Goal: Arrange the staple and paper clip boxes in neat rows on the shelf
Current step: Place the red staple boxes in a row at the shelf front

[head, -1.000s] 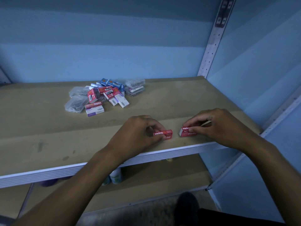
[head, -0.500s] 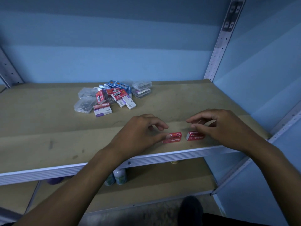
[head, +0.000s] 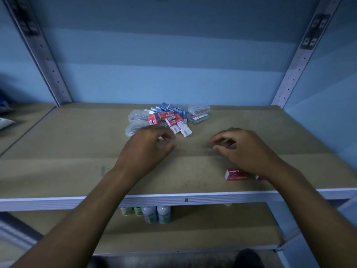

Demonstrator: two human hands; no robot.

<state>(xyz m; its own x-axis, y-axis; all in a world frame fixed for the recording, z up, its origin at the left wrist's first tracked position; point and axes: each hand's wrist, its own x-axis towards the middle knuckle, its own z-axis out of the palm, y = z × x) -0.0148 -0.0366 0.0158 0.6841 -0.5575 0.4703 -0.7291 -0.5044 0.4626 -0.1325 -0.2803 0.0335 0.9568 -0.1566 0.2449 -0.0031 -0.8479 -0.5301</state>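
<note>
Holding nothing: left hand [head: 148, 149], right hand [head: 245, 149] hovering loosely curled. Reaching toward pile [head: 170, 118]; row [head: 236, 175] started; next pick needing clean pinch.

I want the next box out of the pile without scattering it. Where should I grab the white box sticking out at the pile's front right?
Probably pinch the white box across its two long sides at the free near end, coming from the front right. It lies flat, angled toward you, and that end juts clear of the pile; its far end is tucked among the red boxes.
</note>
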